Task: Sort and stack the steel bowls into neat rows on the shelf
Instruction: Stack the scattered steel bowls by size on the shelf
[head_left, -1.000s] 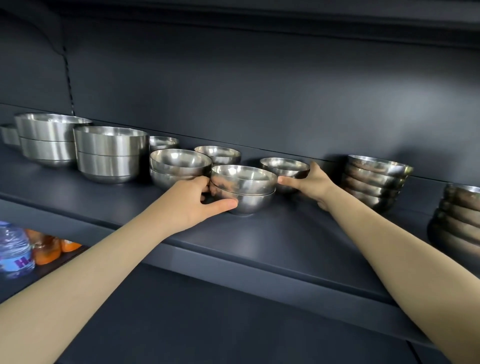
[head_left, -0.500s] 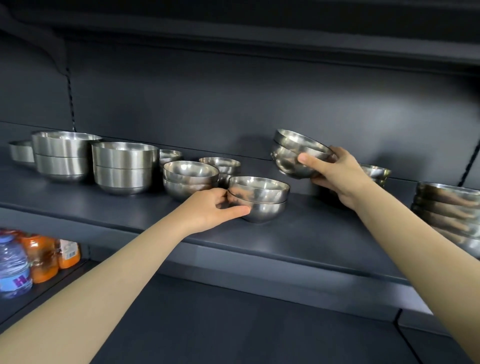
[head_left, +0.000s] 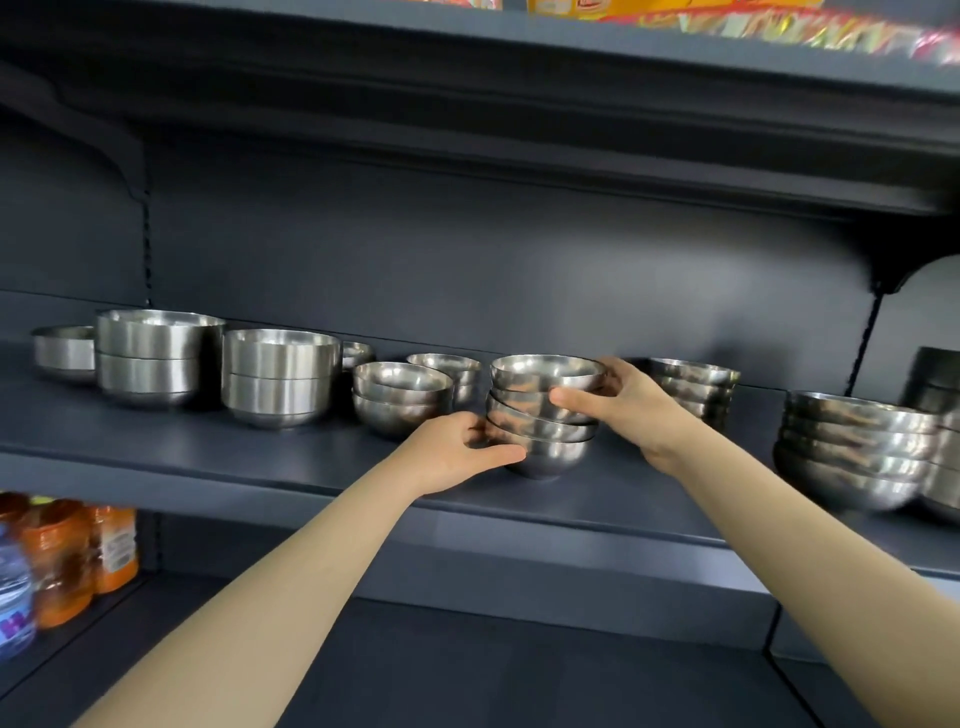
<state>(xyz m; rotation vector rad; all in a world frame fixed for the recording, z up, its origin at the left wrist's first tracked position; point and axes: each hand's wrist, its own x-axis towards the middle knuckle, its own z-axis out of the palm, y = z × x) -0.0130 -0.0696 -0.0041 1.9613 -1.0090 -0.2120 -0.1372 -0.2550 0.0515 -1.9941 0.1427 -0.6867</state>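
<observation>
Dark shelf (head_left: 208, 447), right hand (head_left: 634, 410) fingers (head_left: 571, 397) curled round the top bowls (head_left: 540, 374), left hand (head_left: 457, 452) fingers (head_left: 498, 456) gripping the bottom bowl (head_left: 550, 460)

dark shelf (head_left: 291, 462), stacks of steel bowls (head_left: 280, 376) in rows

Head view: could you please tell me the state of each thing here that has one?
Centre stack: four bowls nested, standing on the shelf, rims uneven.
Left hand: grips the centre stack's bottom bowl.
Right hand: grips the centre stack's upper bowls.
Large stacks: upright, two bowls each, untouched.
Right stack: nested, untouched.
Bottles: upright, below the shelf.
</observation>
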